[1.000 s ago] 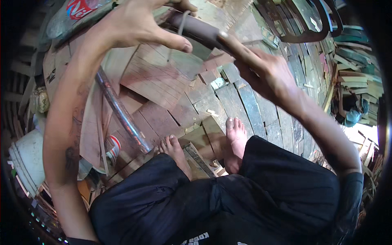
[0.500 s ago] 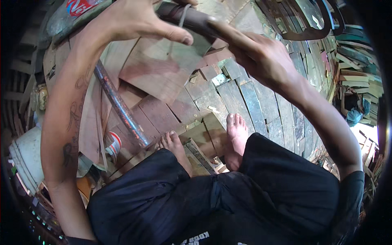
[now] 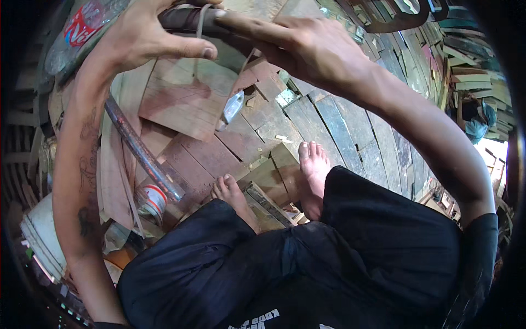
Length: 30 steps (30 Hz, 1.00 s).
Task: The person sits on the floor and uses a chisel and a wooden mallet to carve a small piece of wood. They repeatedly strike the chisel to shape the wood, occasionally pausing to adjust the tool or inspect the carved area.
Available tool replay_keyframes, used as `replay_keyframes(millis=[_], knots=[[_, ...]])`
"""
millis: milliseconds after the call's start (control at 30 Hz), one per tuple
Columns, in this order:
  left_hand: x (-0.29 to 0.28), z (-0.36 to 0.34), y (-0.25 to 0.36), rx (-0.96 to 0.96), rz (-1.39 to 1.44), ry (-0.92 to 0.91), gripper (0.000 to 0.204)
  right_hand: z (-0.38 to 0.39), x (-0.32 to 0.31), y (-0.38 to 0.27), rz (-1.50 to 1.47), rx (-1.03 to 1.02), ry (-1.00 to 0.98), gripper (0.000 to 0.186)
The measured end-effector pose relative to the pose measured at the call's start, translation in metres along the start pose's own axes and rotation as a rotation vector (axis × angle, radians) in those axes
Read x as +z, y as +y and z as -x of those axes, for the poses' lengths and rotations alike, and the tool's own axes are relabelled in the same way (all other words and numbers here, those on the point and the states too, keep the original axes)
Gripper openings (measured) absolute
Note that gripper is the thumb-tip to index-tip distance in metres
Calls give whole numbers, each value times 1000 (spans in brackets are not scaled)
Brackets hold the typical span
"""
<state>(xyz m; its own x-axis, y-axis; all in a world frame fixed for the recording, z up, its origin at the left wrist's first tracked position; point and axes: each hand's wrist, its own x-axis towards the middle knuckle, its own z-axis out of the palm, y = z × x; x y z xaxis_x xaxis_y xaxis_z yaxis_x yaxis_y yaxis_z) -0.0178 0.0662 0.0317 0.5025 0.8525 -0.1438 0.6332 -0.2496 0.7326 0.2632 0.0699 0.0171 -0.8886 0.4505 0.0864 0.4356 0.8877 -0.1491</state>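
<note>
At the top, my left hand [image 3: 137, 41] has its thumb stretched out and its partly hidden fingers curled over a long dark bar [image 3: 181, 21]. A thin cord [image 3: 201, 30] loops over this bar and hangs between my hands. My right hand [image 3: 296, 41] grips the bar farther right, index finger lying along it, other fingers curled beneath. A shiny pale piece [image 3: 233, 109] hangs or lies below, beside a thin wooden sheet [image 3: 170, 104]. A speckled metal pipe [image 3: 145, 151] slants down beside my left forearm.
A plastic bottle [image 3: 82, 30] is at upper left, a white bucket [image 3: 41, 236] at lower left, a can [image 3: 150, 203] near my left foot. My bare feet rest on uneven planks [image 3: 350, 137]. A person in a blue head covering [image 3: 476, 123] and stacked boards [image 3: 471, 77] are at right.
Both hands and the dark bar have shifted leftward in view, the right hand also slightly up. The shiny pale piece now shows below the bar.
</note>
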Motion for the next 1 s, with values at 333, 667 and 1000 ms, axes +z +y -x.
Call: replay_keyframes(millis=[333, 667, 1000], knots=[[3, 1, 29, -223, 245, -5, 71, 16, 27, 8, -78, 24, 141, 74], [-7, 4, 21, -96, 141, 7, 73, 16, 24, -4, -198, 83, 124, 71], [2, 8, -1, -25, 81, 38, 67, 36, 25, -7, -223, 90, 149, 68]])
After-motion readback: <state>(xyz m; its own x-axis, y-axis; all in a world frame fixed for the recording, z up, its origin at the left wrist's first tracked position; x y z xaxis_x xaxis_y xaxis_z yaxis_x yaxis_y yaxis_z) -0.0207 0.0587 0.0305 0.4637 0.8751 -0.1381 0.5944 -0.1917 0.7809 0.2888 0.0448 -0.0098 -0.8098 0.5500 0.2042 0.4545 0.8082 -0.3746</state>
